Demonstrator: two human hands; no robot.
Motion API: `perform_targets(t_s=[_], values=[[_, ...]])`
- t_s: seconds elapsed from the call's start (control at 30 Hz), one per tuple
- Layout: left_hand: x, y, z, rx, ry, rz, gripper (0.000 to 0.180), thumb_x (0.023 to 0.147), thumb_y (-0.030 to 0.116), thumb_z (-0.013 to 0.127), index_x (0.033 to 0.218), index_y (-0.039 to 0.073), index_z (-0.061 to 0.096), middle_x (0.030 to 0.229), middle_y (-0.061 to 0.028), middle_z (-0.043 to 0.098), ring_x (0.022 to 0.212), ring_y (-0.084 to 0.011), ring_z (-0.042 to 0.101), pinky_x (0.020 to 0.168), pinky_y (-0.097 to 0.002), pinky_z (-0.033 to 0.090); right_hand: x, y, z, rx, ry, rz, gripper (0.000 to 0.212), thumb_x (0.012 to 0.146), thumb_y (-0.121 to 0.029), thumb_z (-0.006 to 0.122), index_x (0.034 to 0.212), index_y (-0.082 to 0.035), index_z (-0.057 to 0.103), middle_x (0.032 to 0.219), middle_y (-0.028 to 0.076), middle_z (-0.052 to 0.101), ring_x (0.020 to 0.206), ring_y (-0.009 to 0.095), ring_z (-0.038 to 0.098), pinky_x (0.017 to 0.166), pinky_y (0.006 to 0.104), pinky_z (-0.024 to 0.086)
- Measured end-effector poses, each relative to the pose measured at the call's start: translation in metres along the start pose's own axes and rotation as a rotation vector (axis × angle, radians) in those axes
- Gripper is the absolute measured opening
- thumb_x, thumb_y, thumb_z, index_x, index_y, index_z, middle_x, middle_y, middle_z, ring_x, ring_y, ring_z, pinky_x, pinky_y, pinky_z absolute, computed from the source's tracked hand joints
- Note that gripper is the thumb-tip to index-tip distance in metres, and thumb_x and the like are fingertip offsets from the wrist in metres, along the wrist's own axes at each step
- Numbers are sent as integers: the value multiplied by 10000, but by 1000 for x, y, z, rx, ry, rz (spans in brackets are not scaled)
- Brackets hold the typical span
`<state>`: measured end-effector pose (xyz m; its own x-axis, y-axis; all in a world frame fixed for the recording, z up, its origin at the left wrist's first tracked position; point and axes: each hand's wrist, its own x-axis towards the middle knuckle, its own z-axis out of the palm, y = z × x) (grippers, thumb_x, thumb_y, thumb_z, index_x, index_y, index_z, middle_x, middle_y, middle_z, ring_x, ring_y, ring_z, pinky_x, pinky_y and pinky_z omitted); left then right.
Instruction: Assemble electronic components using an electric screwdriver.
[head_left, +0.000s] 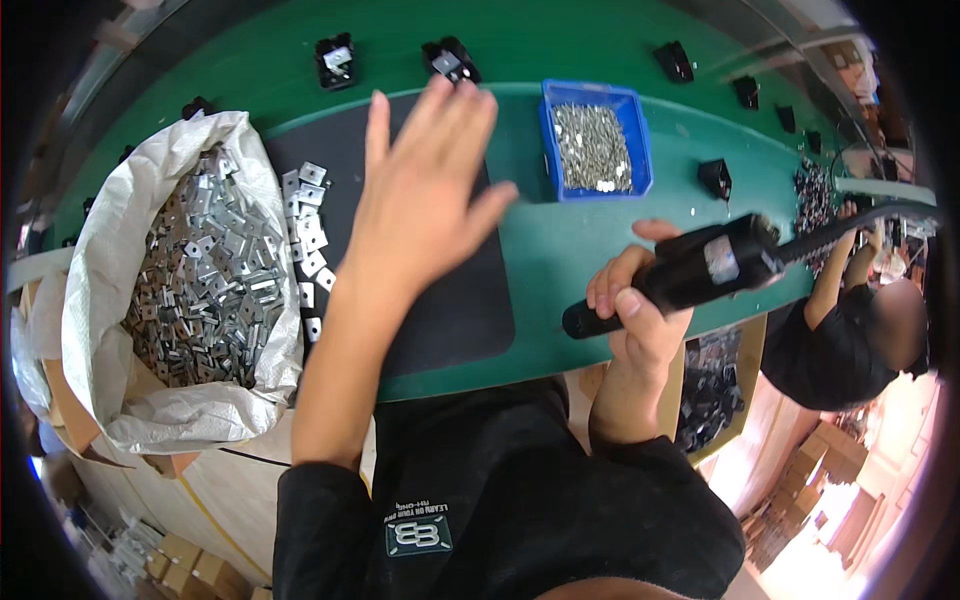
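Note:
My left hand is stretched out over the dark mat with its fingers spread. Its fingertips come up to the near edge of a small black plastic housing with a metal piece in it; whether they touch it I cannot tell. In my right hand is a black electric screwdriver, held slanted above the green table, its cord running off to the right. Loose square metal plates with holes lie along the mat's left side, beside a white woven sack full of similar plates.
A blue bin of small screws stands beyond the screwdriver. More black housings sit along the green belt, one nearer on the table. Below the table edge is a carton of black parts. A co-worker works at the far right.

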<state>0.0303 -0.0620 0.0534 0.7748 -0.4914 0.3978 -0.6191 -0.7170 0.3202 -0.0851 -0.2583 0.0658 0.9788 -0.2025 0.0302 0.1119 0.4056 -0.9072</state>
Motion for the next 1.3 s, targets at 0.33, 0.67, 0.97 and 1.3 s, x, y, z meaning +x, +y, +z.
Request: perform_targets(t_s=[0.33,0.67,0.97,1.3], values=[[-73,53,-33,-292,-138,326,318,786,264,707,1016,48,748,1100,-70,712,1183,-276,613,1152,-489,262,5,-9,19,-156,-88,254,730,689,-65,694,1321,103,368,762,61,536,696,160,574,650,259,472],[-83,50,-39,-343,-59,407,215,832,220,667,835,20,744,961,-53,731,1117,-229,653,1081,-407,396,-4,-6,24,16,-106,377,707,648,-50,696,1282,91,415,800,55,530,699,162,612,640,256,501],[-83,46,-60,-155,-90,557,335,926,319,595,821,46,758,954,-55,742,1083,-221,672,1112,-394,340,-8,-7,35,-7,-133,412,701,650,-14,700,1291,60,426,827,46,533,738,146,595,673,248,483],[-104,44,-105,98,-199,801,268,865,249,625,872,4,733,1007,-76,723,1131,-208,643,1083,-353,413,-41,-14,57,-87,-228,496,714,647,45,698,1305,44,421,876,30,532,800,123,565,742,268,476]])
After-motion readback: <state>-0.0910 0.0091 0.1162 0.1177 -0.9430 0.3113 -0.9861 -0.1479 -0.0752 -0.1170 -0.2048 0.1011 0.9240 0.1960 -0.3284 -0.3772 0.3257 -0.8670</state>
